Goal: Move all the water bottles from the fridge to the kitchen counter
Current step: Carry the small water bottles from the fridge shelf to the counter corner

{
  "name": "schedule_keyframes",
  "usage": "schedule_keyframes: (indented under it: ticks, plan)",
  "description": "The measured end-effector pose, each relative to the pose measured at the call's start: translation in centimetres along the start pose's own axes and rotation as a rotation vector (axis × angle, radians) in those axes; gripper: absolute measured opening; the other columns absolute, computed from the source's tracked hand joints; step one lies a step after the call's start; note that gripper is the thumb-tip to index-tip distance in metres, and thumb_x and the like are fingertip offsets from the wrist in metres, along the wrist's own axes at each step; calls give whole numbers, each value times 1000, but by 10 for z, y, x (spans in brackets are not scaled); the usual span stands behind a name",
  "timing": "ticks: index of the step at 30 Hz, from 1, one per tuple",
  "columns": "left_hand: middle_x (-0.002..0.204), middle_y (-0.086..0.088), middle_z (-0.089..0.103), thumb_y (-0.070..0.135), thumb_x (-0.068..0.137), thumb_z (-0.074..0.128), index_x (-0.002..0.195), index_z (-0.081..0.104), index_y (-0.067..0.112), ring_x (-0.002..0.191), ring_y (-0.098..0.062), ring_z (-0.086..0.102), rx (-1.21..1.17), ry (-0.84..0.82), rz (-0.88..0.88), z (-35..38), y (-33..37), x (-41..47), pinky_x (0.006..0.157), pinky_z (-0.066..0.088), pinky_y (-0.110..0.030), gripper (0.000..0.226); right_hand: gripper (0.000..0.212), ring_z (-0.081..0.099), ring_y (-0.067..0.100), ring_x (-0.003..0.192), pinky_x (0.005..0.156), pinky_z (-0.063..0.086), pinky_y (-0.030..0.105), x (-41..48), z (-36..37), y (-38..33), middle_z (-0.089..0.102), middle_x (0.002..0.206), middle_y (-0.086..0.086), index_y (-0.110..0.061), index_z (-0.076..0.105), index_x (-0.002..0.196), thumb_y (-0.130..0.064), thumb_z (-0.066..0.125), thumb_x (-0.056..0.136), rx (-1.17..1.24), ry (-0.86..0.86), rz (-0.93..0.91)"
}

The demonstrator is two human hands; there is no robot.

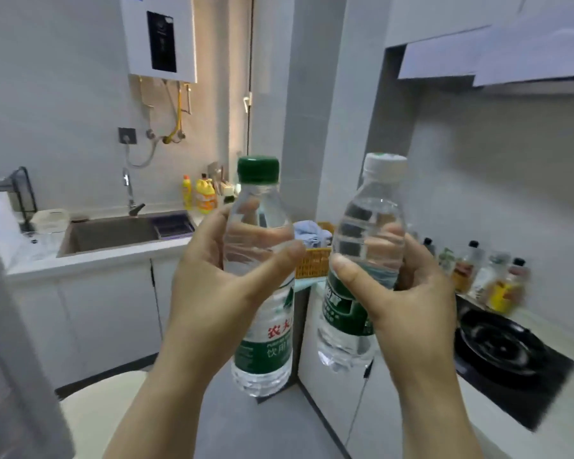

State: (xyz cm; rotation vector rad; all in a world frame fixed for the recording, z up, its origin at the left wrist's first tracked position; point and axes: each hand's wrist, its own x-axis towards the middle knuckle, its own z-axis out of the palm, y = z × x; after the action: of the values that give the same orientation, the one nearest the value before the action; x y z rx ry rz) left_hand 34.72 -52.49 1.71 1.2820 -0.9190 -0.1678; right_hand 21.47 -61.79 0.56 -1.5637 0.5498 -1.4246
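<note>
My left hand (212,293) grips a clear water bottle with a green cap and a green label (262,326), held upright in mid-air. A second clear water bottle with a white cap and a dark green label (365,246) is gripped by my right hand (408,303), tilted slightly. Both bottles hang in front of me above the floor, close together. The white kitchen counter (90,260) runs along the left wall with a sink (113,233) set in it. The fridge door edge (10,326) shows at the far left.
Yellow detergent bottles (203,197) stand by the sink. An orange basket with a blue cloth (312,256) sits in the corner. Several condiment bottles (484,279) line the right wall beside a black gas hob (504,352). A water heater (159,38) hangs above the sink.
</note>
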Motion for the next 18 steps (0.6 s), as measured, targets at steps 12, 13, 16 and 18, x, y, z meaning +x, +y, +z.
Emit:
schedule_keyframes:
  ticks: [12,13,16,18]
  plan:
    - [95,17,73,41,60,86,106,65,34,88,0,69,-187,-456,-37,124,-26,-5,80,54,-35,51,36,72,3,79,68,55,20,-19,-112,-2,75,86,-13,-27,70,98,-15,84,68,-351,419,67]
    - [95,16,73,39,63,86,104,66,34,88,-1,69,-197,-482,-26,138,-24,-9,79,54,-34,46,36,71,2,79,65,55,16,-20,-124,-4,75,86,-14,-27,70,99,-15,84,68,-360,444,65]
    - [92,18,73,37,62,79,98,67,35,84,2,69,-246,-539,6,183,-13,-22,73,52,-25,38,37,72,3,77,64,55,16,-20,-166,-11,76,86,-13,-26,70,99,-14,84,68,-398,502,50]
    - [90,19,73,37,62,79,95,66,37,82,2,69,-267,-585,20,214,-2,-32,73,51,-26,36,36,72,4,77,63,55,17,-20,-196,-18,76,86,-12,-26,70,99,-13,84,69,-414,539,37]
